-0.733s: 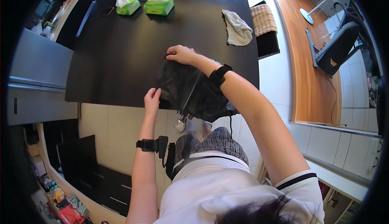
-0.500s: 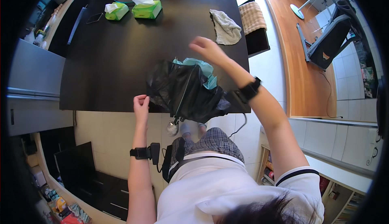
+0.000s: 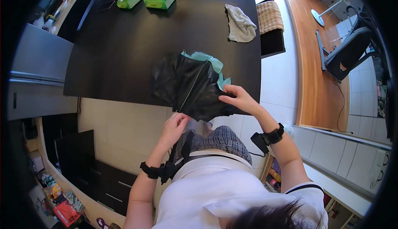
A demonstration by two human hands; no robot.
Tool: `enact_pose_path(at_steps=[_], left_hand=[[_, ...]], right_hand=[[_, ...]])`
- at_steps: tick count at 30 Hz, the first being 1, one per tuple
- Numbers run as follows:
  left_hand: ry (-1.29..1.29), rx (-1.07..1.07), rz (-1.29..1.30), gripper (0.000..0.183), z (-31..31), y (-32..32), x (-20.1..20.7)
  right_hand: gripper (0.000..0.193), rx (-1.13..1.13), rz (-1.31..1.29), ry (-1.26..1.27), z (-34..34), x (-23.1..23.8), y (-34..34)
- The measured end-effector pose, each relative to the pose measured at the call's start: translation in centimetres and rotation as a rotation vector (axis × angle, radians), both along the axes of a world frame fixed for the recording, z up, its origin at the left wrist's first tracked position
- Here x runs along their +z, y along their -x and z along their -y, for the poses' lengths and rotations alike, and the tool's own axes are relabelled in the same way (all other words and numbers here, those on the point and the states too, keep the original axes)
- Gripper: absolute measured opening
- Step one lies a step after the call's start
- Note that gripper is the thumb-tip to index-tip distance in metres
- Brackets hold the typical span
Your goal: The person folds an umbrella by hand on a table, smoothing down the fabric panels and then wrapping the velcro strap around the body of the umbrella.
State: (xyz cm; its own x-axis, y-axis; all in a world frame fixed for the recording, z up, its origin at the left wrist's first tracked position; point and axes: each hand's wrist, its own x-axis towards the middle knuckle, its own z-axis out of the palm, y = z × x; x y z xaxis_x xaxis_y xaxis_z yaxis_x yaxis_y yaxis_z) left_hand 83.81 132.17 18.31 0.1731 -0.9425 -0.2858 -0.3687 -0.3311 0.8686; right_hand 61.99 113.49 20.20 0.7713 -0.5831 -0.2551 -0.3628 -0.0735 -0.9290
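A black umbrella (image 3: pixel 192 84) with a teal inner side lies loosely folded across the near edge of the table, its fabric bunched and a thin rib showing along it. My left hand (image 3: pixel 173 125) is closed at the umbrella's near end, by the shaft, and covers the handle. On the right side, my right hand (image 3: pixel 238 99) pinches the black fabric between thumb and fingers, just below the teal edge.
The dark table (image 3: pixel 120 55) bears two green tissue packs (image 3: pixel 159 0), a phone (image 3: pixel 106 6) and a grey cloth (image 3: pixel 240 24). A chair with a beige checked cushion (image 3: pixel 270 17) stands at its right side. A grey fridge (image 3: pixel 39 59) is on the left.
My right hand has come down and back from above the table onto the umbrella's fabric. My left hand has moved right, from the umbrella's left edge to its handle end.
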Motion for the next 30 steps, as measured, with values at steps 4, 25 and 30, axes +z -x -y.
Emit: enact_pose_path(at_steps=[4,25,30], left_hand=[[0.012,0.062,0.081,0.017,-0.4,1.6,-0.5],[-0.119,0.507,-0.936,0.025,2.7,3.8,-0.1],[0.01,0.411,-0.493,0.022,1.4,4.5,-0.3]], right_hand=[[0.036,0.153,-0.202,0.041,-0.8,2.1,0.9],[0.033,0.021,0.056,-0.413,-0.5,0.7,0.9],[0.034,-0.034,-0.016,-0.239,0.3,0.5,2.7]])
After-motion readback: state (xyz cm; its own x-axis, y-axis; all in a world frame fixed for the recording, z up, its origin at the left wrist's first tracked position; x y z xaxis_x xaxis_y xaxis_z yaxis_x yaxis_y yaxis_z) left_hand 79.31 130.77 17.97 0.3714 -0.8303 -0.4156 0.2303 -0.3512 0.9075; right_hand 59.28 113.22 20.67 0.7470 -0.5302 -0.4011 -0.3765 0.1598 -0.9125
